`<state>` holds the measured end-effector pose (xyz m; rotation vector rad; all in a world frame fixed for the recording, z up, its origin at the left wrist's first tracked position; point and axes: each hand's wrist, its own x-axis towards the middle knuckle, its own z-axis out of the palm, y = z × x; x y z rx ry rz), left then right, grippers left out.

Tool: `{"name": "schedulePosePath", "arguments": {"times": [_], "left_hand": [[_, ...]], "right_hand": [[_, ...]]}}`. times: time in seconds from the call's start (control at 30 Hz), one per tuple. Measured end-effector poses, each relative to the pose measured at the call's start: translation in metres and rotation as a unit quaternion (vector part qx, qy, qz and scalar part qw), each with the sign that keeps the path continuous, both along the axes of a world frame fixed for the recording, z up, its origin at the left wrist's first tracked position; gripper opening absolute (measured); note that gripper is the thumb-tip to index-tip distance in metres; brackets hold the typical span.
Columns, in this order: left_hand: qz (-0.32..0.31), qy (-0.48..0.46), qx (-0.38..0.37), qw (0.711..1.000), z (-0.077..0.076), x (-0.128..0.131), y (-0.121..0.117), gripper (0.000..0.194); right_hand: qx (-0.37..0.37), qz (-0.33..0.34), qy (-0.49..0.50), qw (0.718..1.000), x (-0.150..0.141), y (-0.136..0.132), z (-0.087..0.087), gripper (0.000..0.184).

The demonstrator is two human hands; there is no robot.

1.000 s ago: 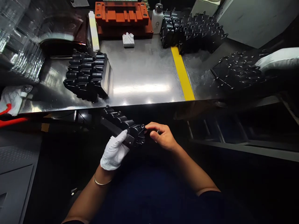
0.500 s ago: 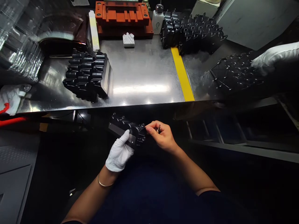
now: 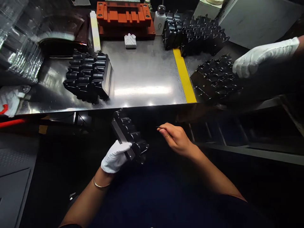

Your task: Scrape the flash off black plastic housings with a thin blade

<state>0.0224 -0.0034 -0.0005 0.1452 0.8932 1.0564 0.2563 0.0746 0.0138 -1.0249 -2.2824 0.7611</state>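
Note:
My left hand (image 3: 115,158), in a white glove, grips a black molded plastic part (image 3: 133,129) in front of the bench. The part has rounded ridges on top and a smooth grey strip along its side; it is tilted, its far end near the bench edge. My bare right hand (image 3: 177,139) is off to the right of the part, not touching it. Between its thumb and fingers is a thin, dark, pointed tool (image 3: 159,127), mostly hidden by the fist, so its kind is unclear.
On the metal bench (image 3: 142,72) a stack of similar black parts (image 3: 86,76) stands at left, more (image 3: 204,33) at back right. An orange fixture (image 3: 123,15), a white bottle (image 3: 160,20) and yellow tape (image 3: 185,77) are there. A co-worker's gloved hand (image 3: 258,60) touches parts (image 3: 216,76) at right.
My right hand has drawn back to the right, away from the part. The part has turned in my left hand, its near end swinging down. The co-worker's hand and parts have shifted left.

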Motion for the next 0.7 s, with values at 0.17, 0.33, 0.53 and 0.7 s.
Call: {"name": "schedulePosePath", "arguments": {"times": [0.17,0.33,0.53,0.7], "left_hand": [[-0.079,0.038,0.053,0.995,0.009,0.001,0.001,0.037],[-0.020,0.045,0.031,0.998,0.006,0.002,-0.002,0.036],[0.046,-0.023,-0.020,0.998,0.000,0.009,-0.004,0.017],[0.100,-0.094,-0.079,0.987,0.008,0.016,0.000,0.009]], "right_hand": [[0.043,0.204,0.043,0.977,-0.028,-0.006,0.015,0.054],[0.138,0.174,0.039,0.974,-0.034,-0.001,0.006,0.059],[0.190,0.087,0.045,0.977,-0.038,0.001,0.003,0.056],[0.178,0.075,0.028,0.981,-0.040,0.001,0.002,0.057]]}}
